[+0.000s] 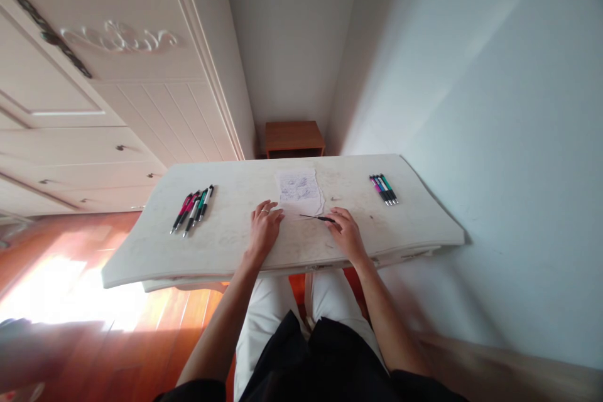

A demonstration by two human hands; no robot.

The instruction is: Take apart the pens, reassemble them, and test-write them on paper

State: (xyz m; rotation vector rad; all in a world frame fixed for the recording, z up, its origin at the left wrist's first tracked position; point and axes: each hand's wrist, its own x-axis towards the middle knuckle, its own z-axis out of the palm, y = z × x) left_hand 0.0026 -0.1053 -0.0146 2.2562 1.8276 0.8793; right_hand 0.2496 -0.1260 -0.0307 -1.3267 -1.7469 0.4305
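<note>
A torn-edged sheet of paper (300,191) with dark scribbles lies at the middle of the white table (235,245). My left hand (266,225) rests by its lower left corner, fingers loosely spread and holding nothing. Near the lower right corner, my right hand (346,231) is closed on a slim black pen part (325,218). A thin dark rod, like a refill, sticks out of it leftward over the paper's lower edge. My fingers hide its right end.
Several pens (192,210) with pink, white and green barrels lie on the table's left side. More pens (384,190) lie side by side at the right. A wooden stand (294,135) is behind the table, a white cabinet (141,107) at left, a wall (494,138) at right.
</note>
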